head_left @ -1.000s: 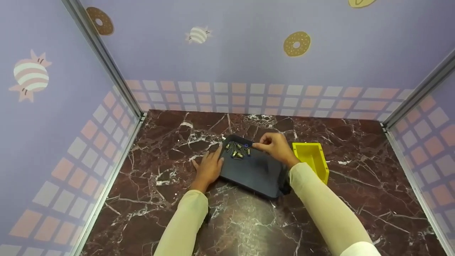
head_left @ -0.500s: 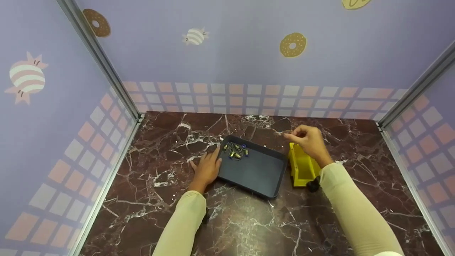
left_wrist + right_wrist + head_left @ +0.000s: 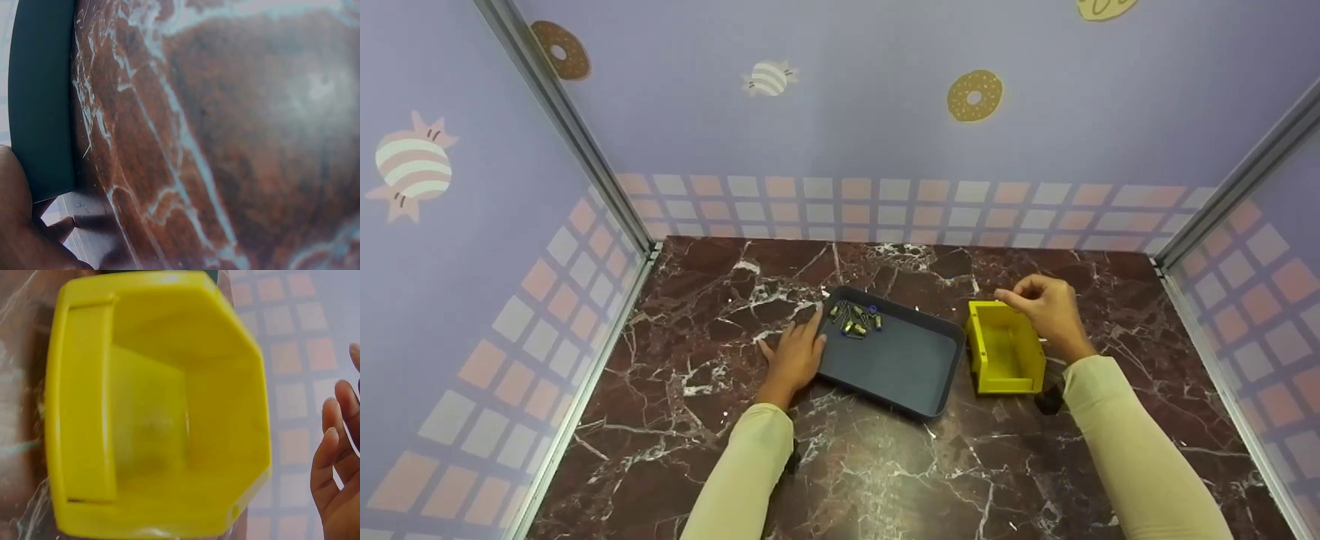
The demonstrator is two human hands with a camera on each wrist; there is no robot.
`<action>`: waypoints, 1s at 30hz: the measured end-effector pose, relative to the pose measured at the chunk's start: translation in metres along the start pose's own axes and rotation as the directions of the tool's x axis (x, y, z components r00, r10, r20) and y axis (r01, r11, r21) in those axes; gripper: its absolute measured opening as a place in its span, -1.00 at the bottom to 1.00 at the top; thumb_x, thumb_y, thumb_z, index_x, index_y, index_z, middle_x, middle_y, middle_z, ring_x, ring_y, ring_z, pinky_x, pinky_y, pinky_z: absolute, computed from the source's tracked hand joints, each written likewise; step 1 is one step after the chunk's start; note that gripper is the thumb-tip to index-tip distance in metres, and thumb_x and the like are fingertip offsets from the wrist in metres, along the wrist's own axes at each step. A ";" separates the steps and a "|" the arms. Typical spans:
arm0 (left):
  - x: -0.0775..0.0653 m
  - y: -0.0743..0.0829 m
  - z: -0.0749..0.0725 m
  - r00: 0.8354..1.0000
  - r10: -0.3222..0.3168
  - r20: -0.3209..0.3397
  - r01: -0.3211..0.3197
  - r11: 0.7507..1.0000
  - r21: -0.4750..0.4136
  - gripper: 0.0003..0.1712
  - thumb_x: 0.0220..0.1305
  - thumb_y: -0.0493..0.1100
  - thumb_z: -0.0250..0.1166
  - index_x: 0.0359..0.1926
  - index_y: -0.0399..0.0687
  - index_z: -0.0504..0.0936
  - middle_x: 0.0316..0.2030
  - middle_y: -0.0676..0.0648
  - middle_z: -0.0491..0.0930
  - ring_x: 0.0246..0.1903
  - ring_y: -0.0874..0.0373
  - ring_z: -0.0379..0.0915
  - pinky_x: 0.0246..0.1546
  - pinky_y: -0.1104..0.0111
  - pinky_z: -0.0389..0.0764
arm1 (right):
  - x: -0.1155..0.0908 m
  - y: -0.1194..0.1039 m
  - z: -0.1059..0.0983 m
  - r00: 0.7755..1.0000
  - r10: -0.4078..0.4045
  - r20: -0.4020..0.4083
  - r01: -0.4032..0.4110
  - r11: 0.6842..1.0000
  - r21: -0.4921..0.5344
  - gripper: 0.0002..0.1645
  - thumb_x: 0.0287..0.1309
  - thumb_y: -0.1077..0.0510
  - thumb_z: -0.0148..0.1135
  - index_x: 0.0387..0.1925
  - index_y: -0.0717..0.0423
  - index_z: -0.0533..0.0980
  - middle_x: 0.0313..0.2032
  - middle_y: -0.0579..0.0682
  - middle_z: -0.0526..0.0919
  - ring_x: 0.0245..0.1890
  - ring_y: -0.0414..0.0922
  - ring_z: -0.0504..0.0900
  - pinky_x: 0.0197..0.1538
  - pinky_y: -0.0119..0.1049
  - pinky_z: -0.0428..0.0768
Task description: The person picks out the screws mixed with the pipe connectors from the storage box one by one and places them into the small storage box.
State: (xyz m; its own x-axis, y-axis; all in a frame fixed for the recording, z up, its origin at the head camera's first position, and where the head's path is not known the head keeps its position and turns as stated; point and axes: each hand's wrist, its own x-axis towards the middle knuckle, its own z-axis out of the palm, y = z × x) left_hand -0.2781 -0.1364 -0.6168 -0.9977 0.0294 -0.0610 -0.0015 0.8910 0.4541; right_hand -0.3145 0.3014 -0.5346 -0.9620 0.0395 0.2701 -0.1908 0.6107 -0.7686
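Observation:
My left hand (image 3: pixel 795 356) rests at the left edge of a dark grey tray (image 3: pixel 900 367), its fingers along the rim. In the left wrist view, part of that hand (image 3: pixel 22 225) shows beside the tray's dark wall (image 3: pixel 42 101). Several small screw-like pieces (image 3: pixel 859 328) with brass-coloured and blue parts lie in the tray's far left corner. Over the back right of a yellow bin (image 3: pixel 1005 352), my right hand (image 3: pixel 1048 311) has thumb and forefinger brought together; I cannot tell whether something small is between them. In the right wrist view its other fingers (image 3: pixel 337 444) are loosely bent.
The yellow bin stands just right of the tray, its low front facing me; nothing shows on its floor (image 3: pixel 149 422). Both sit on a dark red marbled tabletop (image 3: pixel 720 330). Purple walls (image 3: pixel 870 97) enclose the back and both sides.
My right hand has moved right from above the tray's far edge to over the yellow bin. The left hand stays at the tray's left edge. The pieces in the tray look unchanged.

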 end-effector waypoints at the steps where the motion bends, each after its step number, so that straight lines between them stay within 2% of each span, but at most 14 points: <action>1: 0.000 0.000 0.000 1.000 0.001 -0.001 -0.001 1.000 -0.003 -0.35 0.61 0.20 -0.11 0.62 0.51 0.00 0.45 0.04 0.41 0.57 -0.08 0.04 0.35 -0.57 -0.32 | -0.001 0.003 -0.001 1.000 0.007 -0.002 -0.007 1.000 -0.001 -0.52 0.09 -0.25 0.50 -0.49 0.07 0.63 -0.51 -0.05 0.63 -0.52 -0.18 0.48 -0.45 -0.45 0.46; 10: -0.003 -0.001 -0.001 1.000 0.009 -0.003 -0.009 0.999 -0.040 -0.34 0.61 0.17 -0.05 0.62 0.48 0.02 0.45 0.04 0.41 0.58 -0.10 0.04 0.35 -0.57 -0.36 | -0.007 0.025 -0.003 0.999 0.045 0.012 -0.045 0.999 -0.014 -0.50 0.12 -0.27 0.47 -0.46 0.08 0.62 -0.52 -0.02 0.59 -0.63 -0.22 0.45 -0.63 -0.38 0.49; 18: -0.003 0.000 -0.002 1.000 0.004 -0.001 -0.004 1.000 -0.023 -0.35 0.61 0.17 -0.07 0.62 0.48 0.02 0.45 0.03 0.40 0.58 -0.10 0.04 0.35 -0.56 -0.35 | -0.011 0.031 -0.003 1.000 0.008 0.011 -0.007 1.000 -0.025 -0.53 0.11 -0.25 0.48 -0.49 0.05 0.63 -0.52 0.00 0.61 -0.60 -0.19 0.46 -0.59 -0.40 0.46; 30: -0.002 0.001 -0.002 1.000 0.007 0.002 -0.007 1.000 -0.011 -0.35 0.62 0.19 -0.10 0.62 0.49 0.00 0.45 0.03 0.40 0.58 -0.11 0.04 0.35 -0.57 -0.33 | -0.014 0.035 -0.001 0.999 0.043 0.018 -0.042 0.999 -0.026 -0.52 0.12 -0.27 0.47 -0.47 0.05 0.63 -0.53 0.00 0.64 -0.59 -0.16 0.50 -0.56 -0.37 0.48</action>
State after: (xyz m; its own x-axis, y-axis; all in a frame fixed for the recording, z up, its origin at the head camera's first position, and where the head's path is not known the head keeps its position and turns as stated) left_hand -0.2765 -0.1363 -0.6148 -0.9975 0.0370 -0.0598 0.0050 0.8855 0.4646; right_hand -0.3073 0.3225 -0.5649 -0.9726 0.0516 0.2268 -0.1448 0.6289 -0.7639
